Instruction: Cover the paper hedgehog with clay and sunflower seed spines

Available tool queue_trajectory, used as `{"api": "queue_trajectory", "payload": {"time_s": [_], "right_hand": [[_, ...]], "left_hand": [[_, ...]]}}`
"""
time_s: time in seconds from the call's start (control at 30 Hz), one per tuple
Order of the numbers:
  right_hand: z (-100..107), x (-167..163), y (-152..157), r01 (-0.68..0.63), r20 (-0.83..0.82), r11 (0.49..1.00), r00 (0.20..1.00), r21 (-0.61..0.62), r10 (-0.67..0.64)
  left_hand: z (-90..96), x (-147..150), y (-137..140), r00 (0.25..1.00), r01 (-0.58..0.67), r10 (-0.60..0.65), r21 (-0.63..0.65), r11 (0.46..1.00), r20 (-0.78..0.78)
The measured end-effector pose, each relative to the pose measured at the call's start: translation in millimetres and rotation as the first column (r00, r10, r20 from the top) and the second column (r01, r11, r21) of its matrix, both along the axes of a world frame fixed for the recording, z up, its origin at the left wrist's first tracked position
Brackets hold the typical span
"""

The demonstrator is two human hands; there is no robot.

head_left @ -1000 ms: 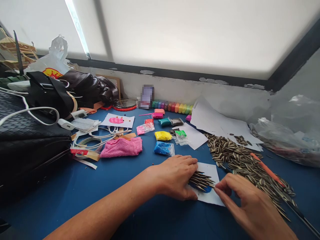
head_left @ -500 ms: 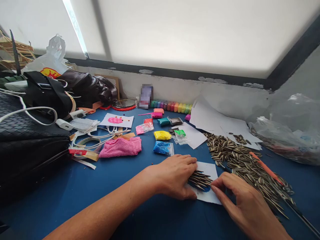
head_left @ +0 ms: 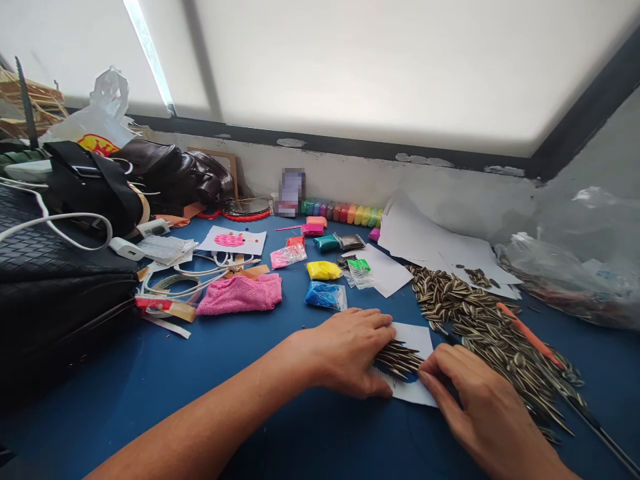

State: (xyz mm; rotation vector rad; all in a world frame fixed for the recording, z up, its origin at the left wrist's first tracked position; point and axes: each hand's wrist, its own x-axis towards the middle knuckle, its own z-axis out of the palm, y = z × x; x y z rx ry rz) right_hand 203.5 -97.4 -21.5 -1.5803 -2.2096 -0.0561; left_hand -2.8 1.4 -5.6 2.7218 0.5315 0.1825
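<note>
Left hand (head_left: 347, 353) spreads over the paper (head_left: 419, 339), lower right of centre; right hand (head_left: 483, 393), pinched narrow, its hold unclear, has edged closer to the striped seeds (head_left: 399, 360), suggesting close work there.

Open lane noted: bare blue tabletop (head_left: 320, 440) between the forearms allowed a low approach to the white paper (head_left: 419, 337). The left hand (head_left: 350, 353) blocked its left side; the right hand (head_left: 480, 393), its right. Farther right, the seed heap (head_left: 445, 293) and orange-handled tool (head_left: 530, 337) obstructed passage. A narrow gap separated the pink cloth (head_left: 243, 293) from the blue packet (head_left: 323, 295).
</note>
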Motion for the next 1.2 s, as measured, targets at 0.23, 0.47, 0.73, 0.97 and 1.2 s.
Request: {"api": "queue_trajectory", "payload": {"time_s": [0.23,0.47,0.73,0.97,1.2], "right_hand": [[0,-2,0,0.007,0.003,1.000,1.000,-0.011,-0.007],[2,-1,0,0.014,0.011,1.000,1.000,-0.010,-0.014],[17,14,4,0.126,0.028,0.992,0.992,0.007,-0.126],[18,47,15,0.238,0.098,0.969,0.965,0.065,-0.244],[2,58,22,0.210,0.136,0.971,0.965,0.118,-0.226]], "left_hand": [[1.2,1,0,1.000,0.003,-0.003,-0.009,1.000,-0.001],[1.1,0,0,1.000,0.002,-0.002,0.004,1.000,-0.018],[0.0,0,0,1.000,-0.008,0.008,-0.004,1.000,0.002],[3.1,1,0,1.000,-0.012,0.012,-0.020,1.000,0.003],[5.8,-1,0,1.000,-0.012,0.012,-0.018,1.000,0.003]]}}
